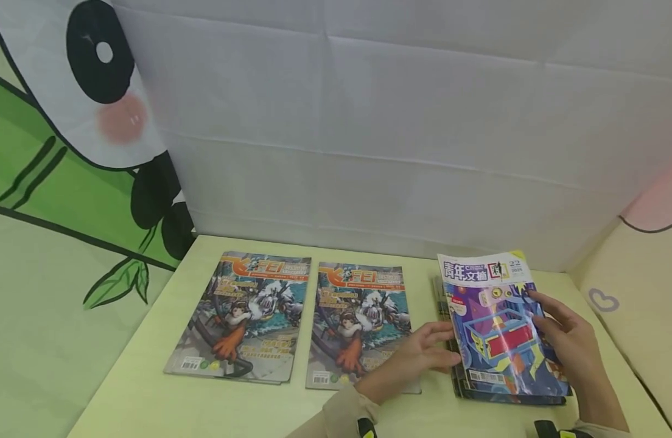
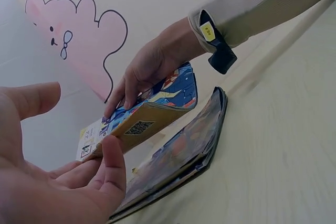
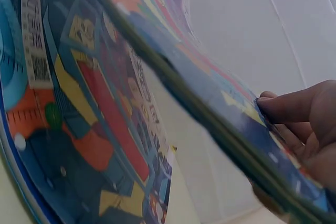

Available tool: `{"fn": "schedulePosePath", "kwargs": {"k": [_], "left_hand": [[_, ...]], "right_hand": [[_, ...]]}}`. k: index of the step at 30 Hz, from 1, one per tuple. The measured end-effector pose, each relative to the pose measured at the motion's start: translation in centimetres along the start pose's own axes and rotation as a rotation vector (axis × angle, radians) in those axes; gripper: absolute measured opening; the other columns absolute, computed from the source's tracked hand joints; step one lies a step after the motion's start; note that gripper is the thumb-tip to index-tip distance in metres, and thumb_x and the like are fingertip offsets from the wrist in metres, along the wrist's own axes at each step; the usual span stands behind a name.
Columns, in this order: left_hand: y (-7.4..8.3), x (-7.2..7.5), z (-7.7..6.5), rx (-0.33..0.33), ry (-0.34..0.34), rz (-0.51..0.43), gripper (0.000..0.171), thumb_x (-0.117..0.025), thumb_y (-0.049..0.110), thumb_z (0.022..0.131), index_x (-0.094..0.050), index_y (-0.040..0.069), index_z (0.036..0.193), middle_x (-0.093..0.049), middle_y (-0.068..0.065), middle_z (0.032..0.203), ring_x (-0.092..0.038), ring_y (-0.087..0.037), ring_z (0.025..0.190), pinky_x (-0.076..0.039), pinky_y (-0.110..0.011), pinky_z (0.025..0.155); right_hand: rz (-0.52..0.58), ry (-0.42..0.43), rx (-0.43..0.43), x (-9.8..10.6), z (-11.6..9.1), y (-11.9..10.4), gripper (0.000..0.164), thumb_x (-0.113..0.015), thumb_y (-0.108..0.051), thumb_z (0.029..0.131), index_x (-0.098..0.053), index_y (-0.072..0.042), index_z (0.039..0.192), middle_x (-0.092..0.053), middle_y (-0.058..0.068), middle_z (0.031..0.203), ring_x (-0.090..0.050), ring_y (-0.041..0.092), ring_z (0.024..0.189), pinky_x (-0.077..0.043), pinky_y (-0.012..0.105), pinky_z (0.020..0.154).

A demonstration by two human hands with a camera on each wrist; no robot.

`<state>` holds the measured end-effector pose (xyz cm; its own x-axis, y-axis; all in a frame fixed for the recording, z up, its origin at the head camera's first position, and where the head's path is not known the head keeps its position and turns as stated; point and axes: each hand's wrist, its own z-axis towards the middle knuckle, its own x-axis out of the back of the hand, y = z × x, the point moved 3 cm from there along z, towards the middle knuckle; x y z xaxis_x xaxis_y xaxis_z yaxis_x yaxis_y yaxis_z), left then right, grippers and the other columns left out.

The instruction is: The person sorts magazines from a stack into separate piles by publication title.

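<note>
On the right of the table in the head view, a magazine [image 1: 500, 340] with a purple-blue cover is raised and tilted over a stack of magazines [image 1: 511, 400]. My right hand [image 1: 571, 337] grips its right edge, and the right wrist view shows the cover bowed between the hand [image 3: 307, 124] and the magazine below [image 3: 89, 93]. My left hand [image 1: 418, 359] is at the left edge. In the left wrist view its fingers [image 2: 113, 166] touch the lifted magazine [image 2: 176, 90] from the spine side, with the thumb held away from it.
Two gray magazine piles with matching covers, a left one [image 1: 243, 316] and a middle one [image 1: 341, 328], lie side by side on the pale yellow table [image 1: 150, 407]. Behind stands a white cloth wall [image 1: 369, 121]. A panda print [image 1: 111, 121] covers the left side.
</note>
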<state>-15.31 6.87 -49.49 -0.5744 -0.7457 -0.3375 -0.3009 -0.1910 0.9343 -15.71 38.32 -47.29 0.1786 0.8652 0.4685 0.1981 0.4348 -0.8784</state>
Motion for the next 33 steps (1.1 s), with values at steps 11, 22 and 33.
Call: {"fn": "schedulePosePath", "kwargs": {"k": [11, 22, 33], "left_hand": [[-2.1, 0.3, 0.6, 0.051, -0.046, -0.111, 0.061, -0.065, 0.003, 0.108, -0.045, 0.003, 0.165, -0.052, -0.019, 0.167, -0.070, -0.039, 0.131, -0.064, -0.034, 0.097], [-2.8, 0.3, 0.5, 0.105, -0.131, -0.158, 0.065, -0.061, 0.001, 0.111, -0.034, 0.001, 0.169, -0.043, -0.023, 0.171, -0.062, -0.041, 0.142, -0.058, -0.045, 0.112], [-2.8, 0.2, 0.2, 0.120, -0.146, -0.144, 0.061, -0.063, -0.006, 0.106, -0.043, 0.000, 0.164, -0.053, -0.019, 0.163, -0.065, -0.041, 0.137, -0.058, -0.043, 0.113]], "right_hand": [[0.061, -0.041, 0.040, 0.3, 0.8, 1.9, 0.047, -0.062, -0.023, 0.116, -0.060, -0.025, 0.163, -0.056, -0.044, 0.120, -0.075, 0.001, 0.090, -0.068, 0.031, 0.071], [0.001, -0.043, 0.033, 0.2, 1.4, 3.2, 0.045, -0.062, -0.019, 0.115, -0.062, -0.016, 0.160, -0.062, -0.039, 0.121, -0.071, -0.006, 0.091, -0.067, 0.030, 0.071], [-0.146, -0.018, 0.097, 0.1, 1.7, 3.9, 0.060, -0.060, -0.019, 0.116, -0.038, 0.007, 0.166, -0.051, 0.039, 0.157, -0.054, -0.023, 0.096, -0.057, 0.013, 0.076]]}}
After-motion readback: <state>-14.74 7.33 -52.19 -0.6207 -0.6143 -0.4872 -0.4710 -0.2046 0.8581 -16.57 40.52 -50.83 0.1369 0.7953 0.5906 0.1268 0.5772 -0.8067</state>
